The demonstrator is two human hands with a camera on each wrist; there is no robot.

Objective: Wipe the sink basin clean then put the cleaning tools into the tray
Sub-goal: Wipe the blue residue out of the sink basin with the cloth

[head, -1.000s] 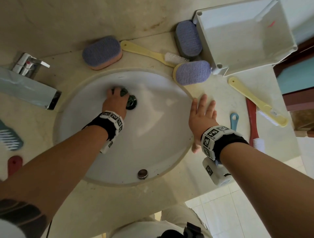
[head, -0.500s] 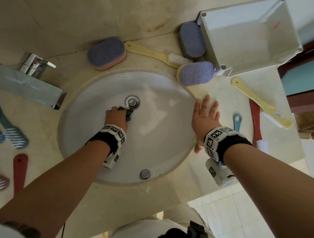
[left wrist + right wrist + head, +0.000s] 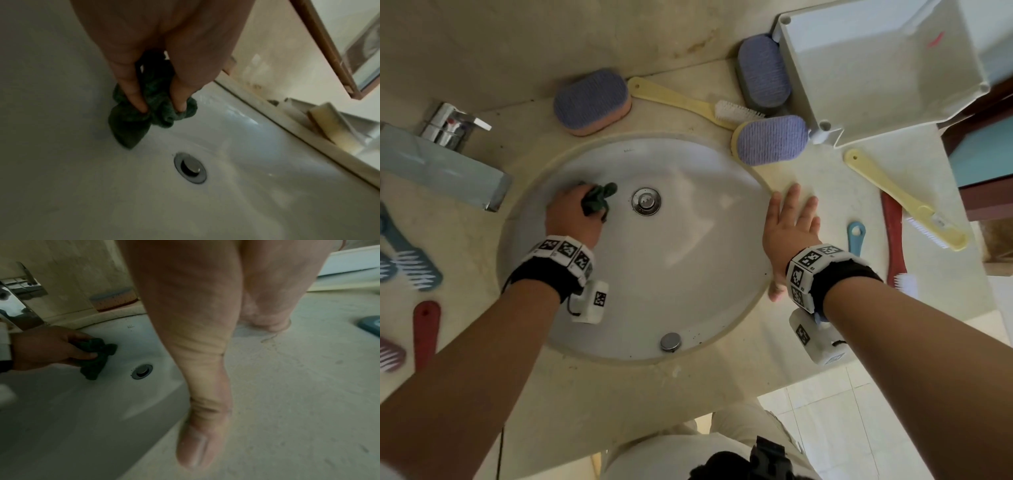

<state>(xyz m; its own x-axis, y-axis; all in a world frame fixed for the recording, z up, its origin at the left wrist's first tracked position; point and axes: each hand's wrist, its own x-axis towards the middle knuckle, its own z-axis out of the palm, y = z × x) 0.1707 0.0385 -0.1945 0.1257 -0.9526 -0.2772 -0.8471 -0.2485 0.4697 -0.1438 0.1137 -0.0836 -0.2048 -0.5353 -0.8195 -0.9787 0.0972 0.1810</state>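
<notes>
1. Take the sink basin point(image 3: 674, 274) as your landmark; at the far left of the counter lie teal combs point(image 3: 410, 260), with a red handle point(image 3: 426, 329) and a dark red comb point(image 3: 390, 353) nearer to you.
2. The chrome faucet point(image 3: 445, 150) sits left of the basin, its spout reaching to the basin's left rim.
3. Your left hand point(image 3: 573, 216) is inside the basin, on its left slope; the fingers curl round a bunched dark green cloth point(image 3: 597, 200) and pinch it against the white wall, just left of the drain point(image 3: 646, 201). The left wrist view shows two fingertips point(image 3: 139, 104) dug into the folds.
4. A purple-and-pink sponge point(image 3: 592, 101) lies behind the basin, close to its back rim.
5. A yellow brush point(image 3: 688, 102) lies behind the basin's back right rim, bristles toward the tray.
6. A purple-and-yellow sponge point(image 3: 772, 138) overlaps the basin's back right rim; a purple-and-grey sponge point(image 3: 763, 70) lies farther back, against the tray wall.
7. Your right hand point(image 3: 789, 233) lies flat on the counter at the basin's right rim, fingers straight and slightly spread, thumb toward the rim, holding nothing.
8. The white tray point(image 3: 811, 102) stands back right of the basin; it looks empty apart from a red mark.
9. Right of the basin lie a teal handle point(image 3: 856, 236), a red brush point(image 3: 895, 240) and a second yellow brush point(image 3: 904, 198).
</notes>
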